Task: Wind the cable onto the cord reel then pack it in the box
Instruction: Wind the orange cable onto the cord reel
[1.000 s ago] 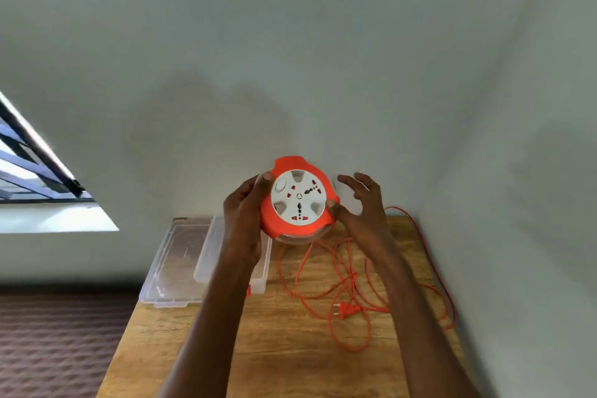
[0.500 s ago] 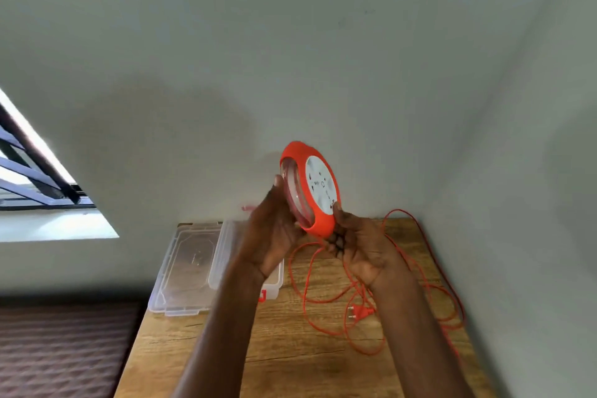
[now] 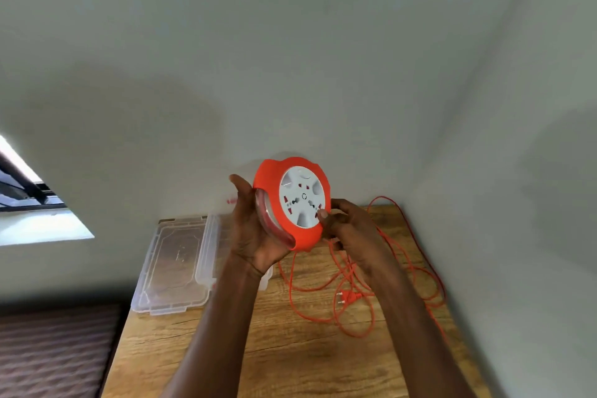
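I hold an orange cord reel (image 3: 273,191) with a white socket face up in the air above the table. My left hand (image 3: 250,229) cradles its back and lower rim from the left. My right hand (image 3: 347,224) grips the reel's right edge, thumb pressed on the white face. The orange cable (image 3: 326,284) hangs from the reel and lies in loose loops on the table, its plug (image 3: 347,297) lying among them. A clear plastic box (image 3: 206,249) stands at the table's back left, partly hidden behind my left forearm.
The box's clear lid (image 3: 171,268) lies flat beside it at the wooden table's (image 3: 290,359) left edge. Walls close the table in at the back and right. A window (image 3: 19,191) is at the left, with dark floor below.
The reel was turned edge-on half a second ago and now faces me more again. My right hand has shifted from under the reel to its right rim, thumb on the face.
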Motion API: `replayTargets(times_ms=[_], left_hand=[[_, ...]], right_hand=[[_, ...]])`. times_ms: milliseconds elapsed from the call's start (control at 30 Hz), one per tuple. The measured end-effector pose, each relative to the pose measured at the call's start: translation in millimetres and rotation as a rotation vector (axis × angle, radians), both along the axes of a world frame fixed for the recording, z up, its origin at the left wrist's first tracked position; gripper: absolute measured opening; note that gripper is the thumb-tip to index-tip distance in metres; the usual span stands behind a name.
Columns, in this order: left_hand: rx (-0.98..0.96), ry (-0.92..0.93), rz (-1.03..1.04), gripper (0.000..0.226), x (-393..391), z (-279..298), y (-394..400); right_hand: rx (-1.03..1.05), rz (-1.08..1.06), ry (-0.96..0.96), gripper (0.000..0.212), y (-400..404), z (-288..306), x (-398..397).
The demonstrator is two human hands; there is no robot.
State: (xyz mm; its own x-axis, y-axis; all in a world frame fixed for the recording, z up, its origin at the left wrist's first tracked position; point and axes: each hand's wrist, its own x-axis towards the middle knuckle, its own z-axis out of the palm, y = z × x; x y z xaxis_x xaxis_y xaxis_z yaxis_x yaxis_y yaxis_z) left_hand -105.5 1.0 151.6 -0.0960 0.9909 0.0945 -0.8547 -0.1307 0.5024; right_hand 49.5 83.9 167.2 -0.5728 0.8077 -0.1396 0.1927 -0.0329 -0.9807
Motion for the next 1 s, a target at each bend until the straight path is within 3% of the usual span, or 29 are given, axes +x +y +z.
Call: replayTargets(times_ms=[100, 200, 267, 333, 567, 767, 833, 933, 1000], left_hand=[[-0.044, 0.001, 0.060, 0.094, 2.7, 3.0, 5.8], [-0.122, 0.035, 0.202, 0.087, 2.8, 5.4, 11.4], [-0.140, 0.060, 0.249, 0.085, 4.2, 8.7, 16.6], [-0.179, 0.080, 0.288, 0.080, 5.1, 12.5, 22.8], [-0.247, 0.111, 0.350, 0.076, 8.4, 19.2, 43.5], [-0.303, 0.172, 0.384, 0.072, 14.6, 25.9, 53.7], [-0.315, 0.205, 0.382, 0.066, 17.9, 25.2, 56.4], [-0.333, 0.255, 0.367, 0.061, 25.3, 22.7, 60.7], [-0.333, 0.247, 0.372, 0.064, 26.4, 19.9, 60.4]], right_hand=[[0.097, 0.011, -0.036, 0.033, 11.1, 5.2, 1.5], [0.532, -0.115, -0.253, 0.056, 23.5, 2.8, 0.3], [0.803, -0.125, -0.221, 0.068, 27.2, 7.5, -0.6], [0.934, -0.009, -0.195, 0.067, 29.0, 15.5, -3.8], [1.002, 0.190, -0.293, 0.068, 49.5, 19.1, -11.7], [0.996, 0.079, -0.320, 0.063, 58.2, 19.7, -12.4], [0.824, -0.080, -0.282, 0.060, 52.5, 18.2, -15.5], [0.384, -0.275, -0.151, 0.058, 45.6, 15.9, -24.6], [0.461, -0.242, -0.206, 0.055, 47.4, 17.8, -22.8]])
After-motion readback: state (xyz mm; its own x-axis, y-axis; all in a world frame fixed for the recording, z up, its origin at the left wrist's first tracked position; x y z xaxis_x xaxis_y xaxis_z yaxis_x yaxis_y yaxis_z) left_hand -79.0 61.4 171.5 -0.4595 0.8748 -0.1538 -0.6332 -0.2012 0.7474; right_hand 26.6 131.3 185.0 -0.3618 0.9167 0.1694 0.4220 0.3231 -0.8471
